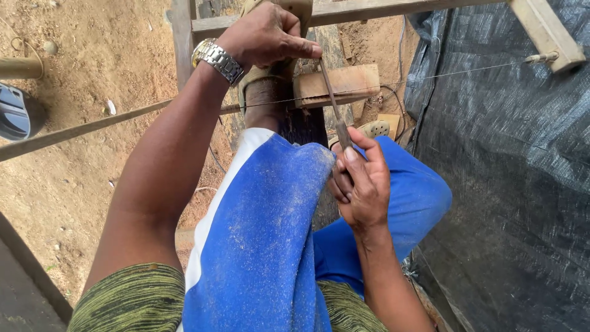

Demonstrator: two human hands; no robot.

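A thin metal file (332, 98) runs from my right hand up to my left hand. My right hand (361, 181) is closed around its handle end, just above my blue-clad knee. My left hand (270, 34), with a silver wristwatch on the wrist, pinches the file's far tip against a long narrow saw blade (123, 117) that runs across the view from the left. The blade rests on a wooden block (344, 83) by my sandalled foot. My blue shorts (264, 233) dusted with sawdust fill the middle.
A wooden frame beam (369, 9) crosses the top, with a taut string (467, 71) tied to it. Black woven sheeting (510, 184) covers the right side. Bare sandy ground (80, 154) lies to the left, with a dark rounded object (15, 110) at the left edge.
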